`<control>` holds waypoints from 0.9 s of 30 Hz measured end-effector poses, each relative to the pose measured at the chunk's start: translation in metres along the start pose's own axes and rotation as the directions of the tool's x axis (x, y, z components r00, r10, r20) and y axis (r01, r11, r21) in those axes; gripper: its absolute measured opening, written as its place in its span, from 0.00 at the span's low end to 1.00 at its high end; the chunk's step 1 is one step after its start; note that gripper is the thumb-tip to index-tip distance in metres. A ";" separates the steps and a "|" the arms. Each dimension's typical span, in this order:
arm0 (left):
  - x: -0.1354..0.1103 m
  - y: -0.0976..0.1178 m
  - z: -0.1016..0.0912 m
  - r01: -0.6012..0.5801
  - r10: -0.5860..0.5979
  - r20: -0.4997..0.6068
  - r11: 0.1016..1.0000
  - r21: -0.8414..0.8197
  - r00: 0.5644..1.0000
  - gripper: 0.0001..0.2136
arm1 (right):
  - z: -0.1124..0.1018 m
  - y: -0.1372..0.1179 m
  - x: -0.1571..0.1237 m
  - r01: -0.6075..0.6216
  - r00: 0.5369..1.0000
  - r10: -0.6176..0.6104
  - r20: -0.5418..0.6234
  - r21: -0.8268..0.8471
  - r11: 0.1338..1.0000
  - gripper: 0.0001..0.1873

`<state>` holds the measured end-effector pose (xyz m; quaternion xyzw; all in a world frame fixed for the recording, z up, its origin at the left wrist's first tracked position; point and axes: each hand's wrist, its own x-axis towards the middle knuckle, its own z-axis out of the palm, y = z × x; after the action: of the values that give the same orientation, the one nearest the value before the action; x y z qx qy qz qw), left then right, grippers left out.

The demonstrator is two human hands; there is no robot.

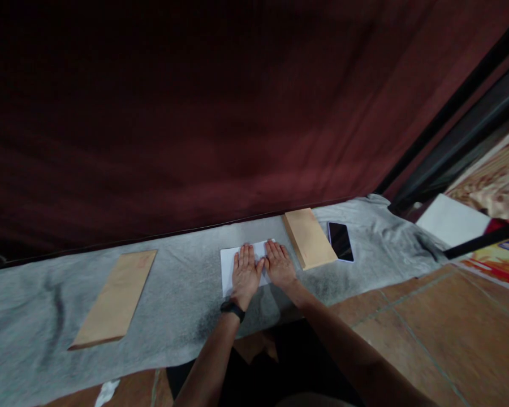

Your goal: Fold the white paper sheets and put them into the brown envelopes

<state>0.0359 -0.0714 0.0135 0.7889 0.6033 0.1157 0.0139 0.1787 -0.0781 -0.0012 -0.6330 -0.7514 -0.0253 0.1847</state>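
A sheet of white paper (228,270) lies on the grey cloth in front of me, partly covered by both hands. My left hand (245,270) rests flat on its middle, fingers stretched forward, with a dark band on the wrist. Flat on the paper's right part lies my right hand (279,264), fingers also extended. The two thumbs nearly meet. Just right of my right hand is a thick stack of brown envelopes (311,237). Farther to the left sits another brown envelope stack (116,299), apart from both hands.
A phone (341,242) with a dark screen lies right of the nearer stack. Grey cloth (182,282) covers the long surface. Behind it hangs a dark red curtain (220,169). Dark metal bars (458,135) stand at right. Tiled floor (407,333) shows along the front edge.
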 end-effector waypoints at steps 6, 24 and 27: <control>-0.012 -0.035 -0.001 0.043 -0.041 -0.042 0.997 0.057 0.998 0.30 | 0.004 -0.001 0.001 -0.012 0.999 0.012 -0.035 0.017 1.000 0.28; -0.029 -0.054 0.000 0.112 -0.111 -0.124 0.994 0.001 0.986 0.29 | 0.030 -0.052 0.006 0.084 0.996 -0.077 -0.054 0.137 0.987 0.25; -0.029 -0.055 0.000 0.122 -0.122 -0.128 0.992 -0.012 0.984 0.29 | 0.026 -0.038 0.002 0.062 0.996 -0.055 -0.065 0.113 0.992 0.26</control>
<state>-0.0228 -0.0838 -0.0004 0.7414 0.6500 0.1663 -0.0162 0.1358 -0.0767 -0.0171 -0.5980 -0.7637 -0.0072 0.2431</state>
